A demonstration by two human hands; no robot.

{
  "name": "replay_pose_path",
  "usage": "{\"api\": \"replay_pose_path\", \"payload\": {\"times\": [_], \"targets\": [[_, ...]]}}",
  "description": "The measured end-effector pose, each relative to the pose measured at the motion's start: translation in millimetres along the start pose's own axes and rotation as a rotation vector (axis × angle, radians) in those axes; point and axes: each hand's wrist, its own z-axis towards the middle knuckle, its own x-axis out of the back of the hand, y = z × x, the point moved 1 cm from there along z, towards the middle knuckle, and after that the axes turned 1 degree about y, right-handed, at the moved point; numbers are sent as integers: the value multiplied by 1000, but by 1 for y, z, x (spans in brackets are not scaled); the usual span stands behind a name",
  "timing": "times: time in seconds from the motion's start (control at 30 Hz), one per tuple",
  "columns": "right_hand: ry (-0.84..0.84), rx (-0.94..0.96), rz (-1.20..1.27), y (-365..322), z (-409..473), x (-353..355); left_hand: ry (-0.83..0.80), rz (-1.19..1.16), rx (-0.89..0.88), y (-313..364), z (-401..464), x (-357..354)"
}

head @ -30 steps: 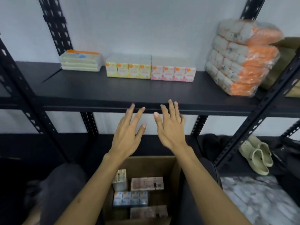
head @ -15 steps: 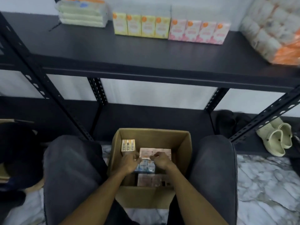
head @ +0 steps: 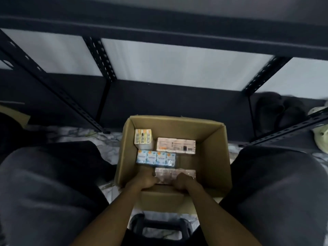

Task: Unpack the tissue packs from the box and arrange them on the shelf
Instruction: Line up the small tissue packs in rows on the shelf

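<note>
Both hands curl round the pink pack at the box's near wall; pickup step; next, I judge, lift clear

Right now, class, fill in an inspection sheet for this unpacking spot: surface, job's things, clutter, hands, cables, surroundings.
Surface: marbled floor.
Job's things: open cardboard box between the knees; inside, a yellow pack, a blue pack, a far pink pack and a near pink pack.
Clutter: dark bundle on the low shelf.
Hands: left hand and right hand both grip the near pink pack.
Cables: nothing seen.
Surroundings: black metal shelving, white wall.
</note>
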Motion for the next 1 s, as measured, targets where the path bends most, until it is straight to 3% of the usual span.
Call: {"api": "replay_pose_path", "payload": {"times": [0.2,0.33,0.47,0.63,0.73,0.83,0.9,1.0], "targets": [[68,-10,243,-3,3,14,58,-57,120,-7,35,-10],[155,-87,282,-2,11,29,95,-121,211,-8,60,-12],[306,-90,249,-7,22,42,240,-190,306,-5,77,-5],[339,-4,285,-11,42,48,396,-258,193,27,71,2],[415,-25,653,-16,62,56,530,-207,-11,58,52,20],[311,-146,1161,-13,95,56,729,10,-178,80,30,42],[144,-169,1466,-9,112,52,851,115,-173,83,24,58],[-31,-211,1632,-18,104,63,817,222,-97,68,35,71]]}}
